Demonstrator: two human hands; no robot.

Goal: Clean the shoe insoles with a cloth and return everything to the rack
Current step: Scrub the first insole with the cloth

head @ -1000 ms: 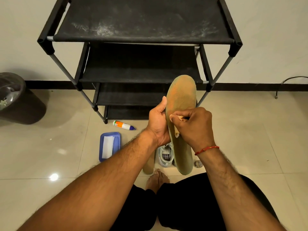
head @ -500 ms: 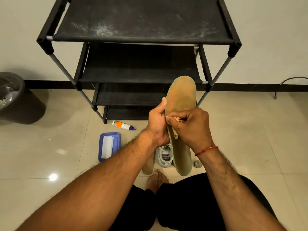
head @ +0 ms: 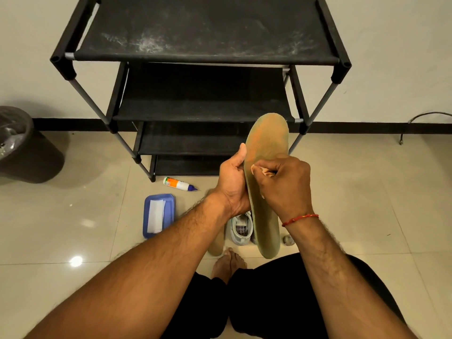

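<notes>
Just in front of the black four-tier fabric shoe rack (head: 200, 45), we hold the long olive-green foam insole (head: 266, 143) upright, our left hand (head: 232, 181) curled round its left edge. Our right hand (head: 287, 185) pinches a small crumpled pale cloth (head: 266, 172) against its face; a pale grey sneaker (head: 241, 228) sits on the tiled floor (head: 367, 196) below.

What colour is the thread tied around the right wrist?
The thread is red; it shows best in the head view.

Both bare forearms reach forward and converge; the left hand (head: 232, 182) grips the insole (head: 267, 140) by its edge, thumb pointing up; the right hand (head: 286, 184), just beside it, fingers curled, pinches the cloth (head: 267, 172) against the insole.
</notes>
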